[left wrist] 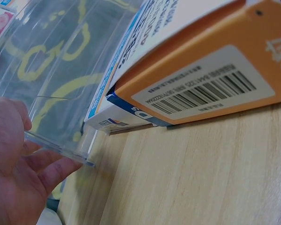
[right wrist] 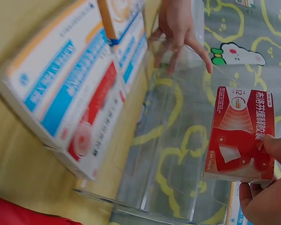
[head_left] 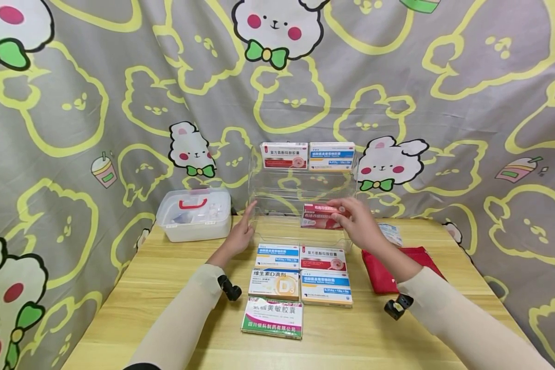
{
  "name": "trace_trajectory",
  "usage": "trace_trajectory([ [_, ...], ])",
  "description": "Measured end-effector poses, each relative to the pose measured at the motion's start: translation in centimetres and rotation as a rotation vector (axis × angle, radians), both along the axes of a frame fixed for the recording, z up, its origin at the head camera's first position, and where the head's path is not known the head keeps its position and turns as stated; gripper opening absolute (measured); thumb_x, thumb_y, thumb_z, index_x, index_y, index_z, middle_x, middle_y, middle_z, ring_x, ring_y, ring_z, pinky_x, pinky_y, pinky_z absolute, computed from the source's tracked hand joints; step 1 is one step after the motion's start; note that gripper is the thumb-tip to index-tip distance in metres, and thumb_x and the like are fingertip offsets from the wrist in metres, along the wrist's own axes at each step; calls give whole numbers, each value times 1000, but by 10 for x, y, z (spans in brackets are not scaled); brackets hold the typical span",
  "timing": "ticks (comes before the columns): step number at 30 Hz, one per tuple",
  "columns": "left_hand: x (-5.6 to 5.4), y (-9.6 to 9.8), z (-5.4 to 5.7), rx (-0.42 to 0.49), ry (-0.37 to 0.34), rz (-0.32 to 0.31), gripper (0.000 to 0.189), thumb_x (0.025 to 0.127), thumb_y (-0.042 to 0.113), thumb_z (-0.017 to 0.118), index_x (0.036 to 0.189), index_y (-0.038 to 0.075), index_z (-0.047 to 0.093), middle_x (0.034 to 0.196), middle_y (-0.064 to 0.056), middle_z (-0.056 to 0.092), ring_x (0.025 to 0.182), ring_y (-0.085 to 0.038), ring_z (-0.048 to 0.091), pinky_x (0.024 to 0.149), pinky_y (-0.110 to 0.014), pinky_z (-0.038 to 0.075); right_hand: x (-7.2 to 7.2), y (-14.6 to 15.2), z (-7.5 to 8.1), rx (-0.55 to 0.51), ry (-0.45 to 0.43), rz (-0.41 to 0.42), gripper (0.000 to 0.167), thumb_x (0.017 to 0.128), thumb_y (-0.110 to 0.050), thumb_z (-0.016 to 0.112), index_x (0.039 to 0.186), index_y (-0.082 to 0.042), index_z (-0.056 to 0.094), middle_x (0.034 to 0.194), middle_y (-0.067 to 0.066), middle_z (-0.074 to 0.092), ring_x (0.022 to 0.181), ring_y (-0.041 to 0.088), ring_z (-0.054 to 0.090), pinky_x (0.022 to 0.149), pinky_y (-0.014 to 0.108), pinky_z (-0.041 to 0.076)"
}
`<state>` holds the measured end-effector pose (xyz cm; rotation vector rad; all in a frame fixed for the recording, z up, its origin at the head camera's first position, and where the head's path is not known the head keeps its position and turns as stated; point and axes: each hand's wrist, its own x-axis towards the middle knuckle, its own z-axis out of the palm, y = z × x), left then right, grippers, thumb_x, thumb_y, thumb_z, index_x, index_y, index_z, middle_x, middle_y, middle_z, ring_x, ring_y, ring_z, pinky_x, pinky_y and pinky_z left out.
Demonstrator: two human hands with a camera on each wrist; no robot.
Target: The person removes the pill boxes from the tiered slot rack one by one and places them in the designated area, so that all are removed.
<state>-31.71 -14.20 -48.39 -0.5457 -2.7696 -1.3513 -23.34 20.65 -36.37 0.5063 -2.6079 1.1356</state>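
Observation:
My right hand (head_left: 357, 222) holds a red medicine box (right wrist: 241, 136) by one end, between thumb and fingers. The box is at the middle tiers of a clear plastic tiered rack (head_left: 277, 234); whether it touches the rack is unclear. At the rack's left side my left hand (head_left: 240, 236) touches the clear edge, its index finger (head_left: 250, 209) stretched out straight. In the left wrist view, fingertips (left wrist: 61, 171) of that hand lie against the rack's lower edge. Two boxes stand on the top tier: a white-and-red box (head_left: 284, 155) and a blue-and-white box (head_left: 331, 156).
Before the rack lie several medicine boxes, among them a vitamin D box (head_left: 274, 284) and a green-and-pink box (head_left: 273, 317). A white lidded case (head_left: 194, 216) with a red handle stands left. On the right are a red pouch (head_left: 379, 272) and a small packet (head_left: 391, 234).

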Motion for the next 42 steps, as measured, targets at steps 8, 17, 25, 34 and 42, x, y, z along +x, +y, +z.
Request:
trace_trajectory([
  [8, 6, 2, 4, 13, 29, 2, 86, 106, -1, 40, 163, 49, -2, 170, -17, 20, 43, -7, 26, 50, -30, 37, 21, 5, -19, 7, -29, 16, 32, 99, -11, 68, 131, -13, 70, 111, 7, 65, 90, 23, 54, 70, 34, 49],
  [17, 2, 1, 0, 7, 12, 5, 89, 106, -1, 41, 161, 53, -3, 170, -18, 20, 47, -14, 31, 52, -32, 40, 43, 10, -37, 10, -53, 38, 34, 96, -11, 72, 130, -15, 70, 117, 5, 66, 93, 21, 56, 75, 30, 54],
  [25, -3, -1, -4, -7, 28, 1, 89, 106, -1, 40, 161, 53, -4, 171, -16, 18, 47, -12, 26, 48, -26, 31, 66, 10, -47, 30, -125, 61, 34, 96, -11, 72, 129, -18, 70, 118, 1, 67, 97, 19, 59, 76, 27, 55],
  [34, -2, -1, -3, -7, 33, -3, 88, 106, -1, 40, 162, 51, -3, 172, -13, 16, 48, -11, 25, 52, -30, 35, 86, 18, -65, 27, -195, 104, 31, 95, -11, 73, 124, -20, 71, 116, -2, 69, 97, 17, 62, 79, 28, 55],
  [42, -2, -1, -4, 1, 32, -1, 89, 105, -2, 40, 162, 51, -2, 171, -16, 17, 48, -12, 26, 51, -29, 34, 99, 28, -87, 55, -214, 168, 26, 98, -20, 70, 123, -18, 72, 120, 0, 70, 104, 17, 61, 88, 31, 54],
])
